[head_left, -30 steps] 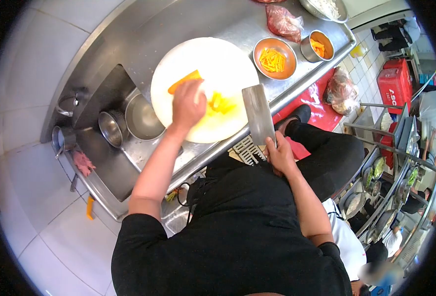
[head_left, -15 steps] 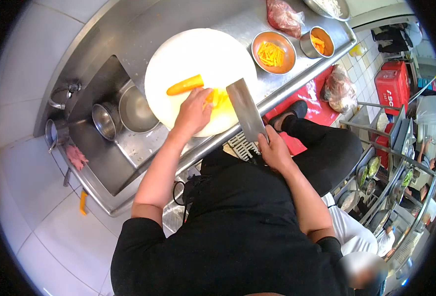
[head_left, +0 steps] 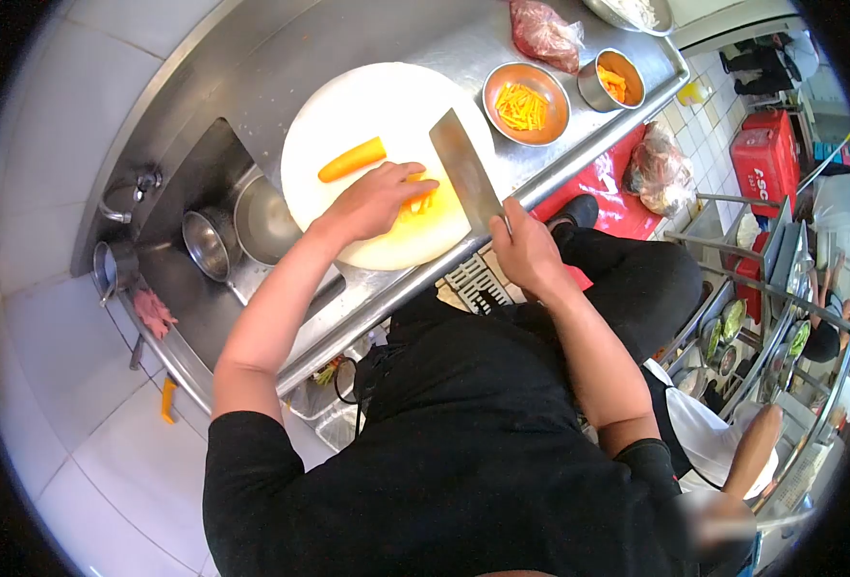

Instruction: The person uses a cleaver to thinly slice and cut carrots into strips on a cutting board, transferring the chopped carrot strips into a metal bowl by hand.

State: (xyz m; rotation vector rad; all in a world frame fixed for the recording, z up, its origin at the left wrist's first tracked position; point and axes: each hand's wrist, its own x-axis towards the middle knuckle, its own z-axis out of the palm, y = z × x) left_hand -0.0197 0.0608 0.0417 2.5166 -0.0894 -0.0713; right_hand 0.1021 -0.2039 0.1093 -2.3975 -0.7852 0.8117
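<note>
A round white cutting board (head_left: 348,106) lies on the steel counter. On it rests an orange carrot piece (head_left: 352,160), lying apart from my fingers. My left hand (head_left: 377,200) presses with bent fingers on cut carrot pieces (head_left: 419,204) near the board's middle. My right hand (head_left: 524,248) is wrapped round the handle of a cleaver (head_left: 466,171), whose broad blade lies over the board's right part, beside the cut pieces. A steel bowl (head_left: 562,113) of carrot sticks stands right of the board, next to a steel pot (head_left: 595,94) with more orange pieces.
A sink (head_left: 185,298) with metal pots is at the left. A bag of meat (head_left: 544,35) and a bowl of white food (head_left: 635,13) lie at the counter's back. Racks and a red crate (head_left: 766,165) stand at the right, where other people are visible.
My left hand has moved right, off the carrot piece and onto the cut pieces. The cleaver and my right hand have moved up and left, further over the board.
</note>
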